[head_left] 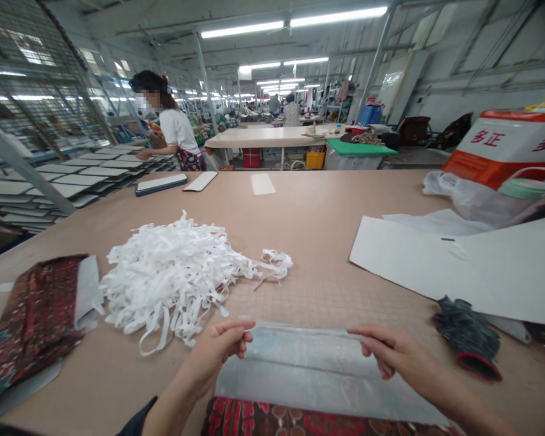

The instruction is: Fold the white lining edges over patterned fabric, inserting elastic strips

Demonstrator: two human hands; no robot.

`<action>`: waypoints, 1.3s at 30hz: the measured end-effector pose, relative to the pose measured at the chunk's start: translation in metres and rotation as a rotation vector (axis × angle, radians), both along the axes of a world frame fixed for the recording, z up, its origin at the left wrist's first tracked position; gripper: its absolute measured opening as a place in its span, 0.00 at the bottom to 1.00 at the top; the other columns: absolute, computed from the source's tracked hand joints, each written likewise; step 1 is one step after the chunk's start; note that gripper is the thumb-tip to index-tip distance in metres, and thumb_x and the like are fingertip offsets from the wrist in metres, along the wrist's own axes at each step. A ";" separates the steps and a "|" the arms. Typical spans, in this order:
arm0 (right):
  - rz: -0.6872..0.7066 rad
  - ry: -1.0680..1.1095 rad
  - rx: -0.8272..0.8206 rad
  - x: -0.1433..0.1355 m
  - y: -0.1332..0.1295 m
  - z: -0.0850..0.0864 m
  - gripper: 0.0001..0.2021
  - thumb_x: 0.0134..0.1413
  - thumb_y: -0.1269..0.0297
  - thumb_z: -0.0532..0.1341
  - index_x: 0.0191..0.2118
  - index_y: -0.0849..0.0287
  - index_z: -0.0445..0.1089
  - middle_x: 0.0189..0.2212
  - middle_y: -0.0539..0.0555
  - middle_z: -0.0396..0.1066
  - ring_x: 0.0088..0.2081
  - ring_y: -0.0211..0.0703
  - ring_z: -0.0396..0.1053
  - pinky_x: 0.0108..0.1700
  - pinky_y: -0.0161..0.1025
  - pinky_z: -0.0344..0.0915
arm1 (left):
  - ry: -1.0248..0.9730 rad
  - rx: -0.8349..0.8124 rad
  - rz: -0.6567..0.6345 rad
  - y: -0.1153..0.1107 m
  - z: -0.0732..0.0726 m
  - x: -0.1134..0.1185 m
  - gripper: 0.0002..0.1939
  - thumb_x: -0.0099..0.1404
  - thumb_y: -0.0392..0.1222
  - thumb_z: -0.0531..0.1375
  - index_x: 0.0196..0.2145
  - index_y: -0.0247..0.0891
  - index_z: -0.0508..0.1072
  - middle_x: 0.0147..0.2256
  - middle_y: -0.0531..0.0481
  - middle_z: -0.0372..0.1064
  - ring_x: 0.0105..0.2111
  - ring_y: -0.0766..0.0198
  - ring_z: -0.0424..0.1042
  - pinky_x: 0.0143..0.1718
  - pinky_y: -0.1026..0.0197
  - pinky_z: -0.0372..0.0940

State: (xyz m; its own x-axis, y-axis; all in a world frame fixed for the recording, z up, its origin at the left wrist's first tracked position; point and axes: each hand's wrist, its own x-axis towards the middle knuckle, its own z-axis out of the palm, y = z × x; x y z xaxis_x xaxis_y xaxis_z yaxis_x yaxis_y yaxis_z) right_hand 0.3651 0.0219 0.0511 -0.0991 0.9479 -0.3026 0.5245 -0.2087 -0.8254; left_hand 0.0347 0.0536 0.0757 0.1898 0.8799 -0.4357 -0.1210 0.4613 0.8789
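Where patterned red fabric lies nearest the person, the left hand and right hand pinch opposite ends of a smooth translucent sheet's far edge, over the table. Left: tangled white ribbons, heaped. Right: a crumpled dark glove, red-cuffed, by flat white board. Beyond, a white-and-orange container reads "多正". Farther, a translucent bin bears a green top.
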 end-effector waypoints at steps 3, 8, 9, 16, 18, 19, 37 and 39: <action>-0.073 0.186 -0.099 0.000 -0.004 -0.005 0.23 0.50 0.49 0.54 0.45 0.60 0.70 0.17 0.47 0.61 0.20 0.36 0.59 0.24 0.34 0.57 | 0.172 0.005 -0.029 0.000 -0.016 -0.009 0.24 0.44 0.47 0.66 0.38 0.31 0.72 0.25 0.49 0.71 0.20 0.70 0.63 0.24 0.65 0.59; -0.142 0.234 -0.123 -0.002 -0.003 -0.019 0.20 0.48 0.50 0.57 0.41 0.60 0.71 0.18 0.47 0.60 0.23 0.38 0.58 0.25 0.34 0.54 | 0.342 0.040 0.001 0.004 -0.037 -0.012 0.17 0.45 0.51 0.62 0.29 0.36 0.66 0.23 0.51 0.72 0.18 0.68 0.65 0.20 0.66 0.56; -0.147 0.212 -0.110 -0.001 -0.002 -0.022 0.20 0.48 0.50 0.57 0.40 0.59 0.71 0.20 0.48 0.62 0.24 0.38 0.58 0.25 0.34 0.55 | 0.367 0.049 0.002 0.005 -0.041 -0.012 0.16 0.46 0.51 0.62 0.26 0.36 0.65 0.23 0.51 0.71 0.18 0.69 0.65 0.19 0.67 0.54; -0.071 -0.058 0.044 0.007 0.002 -0.048 0.14 0.46 0.52 0.55 0.33 0.55 0.71 0.27 0.51 0.70 0.29 0.44 0.64 0.32 0.37 0.61 | 0.526 0.108 -0.001 0.011 -0.055 -0.015 0.14 0.47 0.51 0.59 0.24 0.36 0.66 0.15 0.59 0.60 0.15 0.71 0.56 0.17 0.68 0.48; -0.034 -0.091 0.062 0.007 0.002 -0.047 0.13 0.47 0.53 0.54 0.31 0.54 0.70 0.27 0.51 0.70 0.31 0.45 0.65 0.34 0.37 0.62 | 0.518 0.107 0.010 0.012 -0.055 -0.015 0.14 0.48 0.51 0.59 0.25 0.37 0.66 0.15 0.60 0.58 0.15 0.71 0.56 0.17 0.67 0.49; -0.009 -0.106 0.063 0.007 0.001 -0.045 0.12 0.47 0.53 0.54 0.30 0.54 0.70 0.26 0.51 0.70 0.32 0.45 0.66 0.34 0.37 0.62 | 0.497 0.106 0.023 0.012 -0.055 -0.015 0.14 0.48 0.50 0.59 0.27 0.37 0.66 0.16 0.60 0.59 0.16 0.71 0.57 0.17 0.68 0.50; 0.051 -0.255 0.050 0.007 0.002 -0.050 0.12 0.49 0.54 0.51 0.23 0.55 0.64 0.20 0.49 0.65 0.27 0.44 0.64 0.29 0.37 0.58 | 0.463 0.150 0.067 0.008 -0.058 -0.022 0.12 0.49 0.48 0.62 0.26 0.36 0.73 0.23 0.51 0.68 0.25 0.64 0.65 0.29 0.62 0.60; 0.052 -0.295 0.065 0.006 0.003 -0.050 0.13 0.50 0.54 0.50 0.23 0.55 0.62 0.20 0.49 0.65 0.26 0.44 0.64 0.29 0.37 0.58 | 0.674 0.326 0.010 0.009 -0.060 -0.022 0.09 0.52 0.46 0.59 0.23 0.37 0.72 0.24 0.52 0.67 0.27 0.63 0.66 0.31 0.62 0.59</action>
State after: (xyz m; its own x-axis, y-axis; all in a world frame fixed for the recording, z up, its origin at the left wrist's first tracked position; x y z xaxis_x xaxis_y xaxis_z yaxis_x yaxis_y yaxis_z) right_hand 0.3710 0.0253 0.0009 -0.0650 0.9622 -0.2647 0.7519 -0.1272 -0.6469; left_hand 0.0129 0.0624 0.0155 -0.0346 0.9846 -0.1714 0.4890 0.1662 0.8563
